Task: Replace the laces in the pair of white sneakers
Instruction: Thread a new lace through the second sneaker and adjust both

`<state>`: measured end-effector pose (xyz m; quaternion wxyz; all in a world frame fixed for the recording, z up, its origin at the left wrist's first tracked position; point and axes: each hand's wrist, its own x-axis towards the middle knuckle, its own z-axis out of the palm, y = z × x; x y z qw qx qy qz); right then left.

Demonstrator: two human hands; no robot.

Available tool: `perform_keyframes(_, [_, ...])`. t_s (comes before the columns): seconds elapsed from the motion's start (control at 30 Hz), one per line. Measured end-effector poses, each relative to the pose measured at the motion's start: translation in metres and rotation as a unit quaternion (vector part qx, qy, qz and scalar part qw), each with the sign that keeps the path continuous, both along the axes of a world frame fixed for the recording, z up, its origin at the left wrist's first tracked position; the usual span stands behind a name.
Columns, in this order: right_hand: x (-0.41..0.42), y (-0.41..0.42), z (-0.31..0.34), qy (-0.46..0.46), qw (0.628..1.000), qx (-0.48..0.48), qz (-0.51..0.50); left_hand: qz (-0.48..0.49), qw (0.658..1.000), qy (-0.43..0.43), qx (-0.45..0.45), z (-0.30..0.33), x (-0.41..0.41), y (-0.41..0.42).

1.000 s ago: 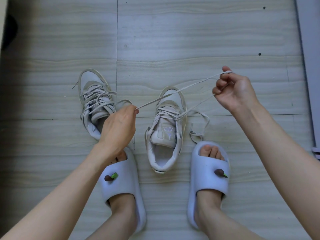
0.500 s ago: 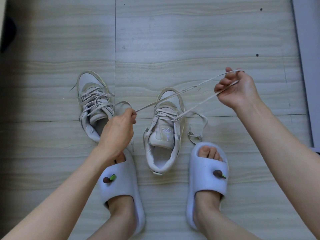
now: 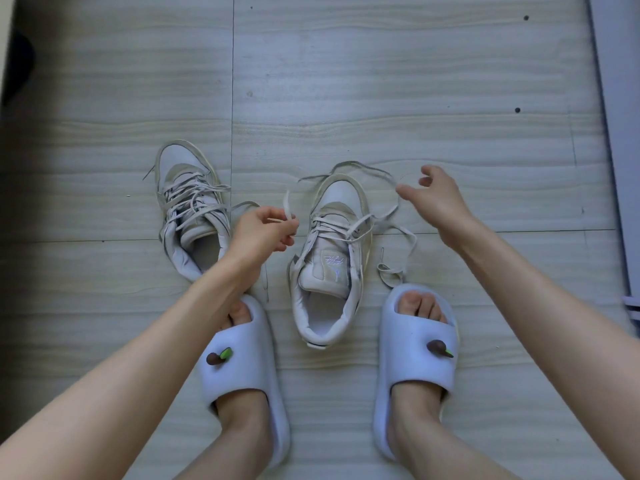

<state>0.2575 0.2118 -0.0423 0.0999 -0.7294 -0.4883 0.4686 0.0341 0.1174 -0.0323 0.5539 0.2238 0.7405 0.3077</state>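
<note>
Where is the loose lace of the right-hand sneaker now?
The loose lace arcs over the toe of the sneaker at centre, between left hand and right hand.

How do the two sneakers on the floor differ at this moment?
The left sneaker is laced, its laces crossing over the tongue; the right sneaker has its lace pulled loose and trailing past the toe and onto the floor. The left hand overlaps the left sneaker; the right sneaker is fully visible. Both are white and point away from the person.
</note>
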Motion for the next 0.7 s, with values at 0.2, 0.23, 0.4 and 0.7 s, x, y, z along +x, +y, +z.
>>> perform_keyframes(0.2, [-0.04,-0.05,0.01,0.035,0.982,0.098,0.155,-0.015,0.999,0.021,-0.019,-0.004,0.01,-0.003])
perform_keyframes(0.23, [-0.046,-0.058,0.01,0.038,0.977,0.088,0.192,-0.014,0.999,0.02,-0.026,-0.004,0.011,-0.004])
perform_keyframes(0.4, [-0.055,-0.075,0.001,0.015,0.96,0.058,0.275,0.013,0.998,-0.012,-0.057,-0.009,0.008,-0.007])
perform_keyframes(0.7, [-0.068,-0.083,-0.003,-0.034,0.948,0.095,0.303,-0.011,0.999,-0.01,-0.041,-0.007,0.014,-0.012])
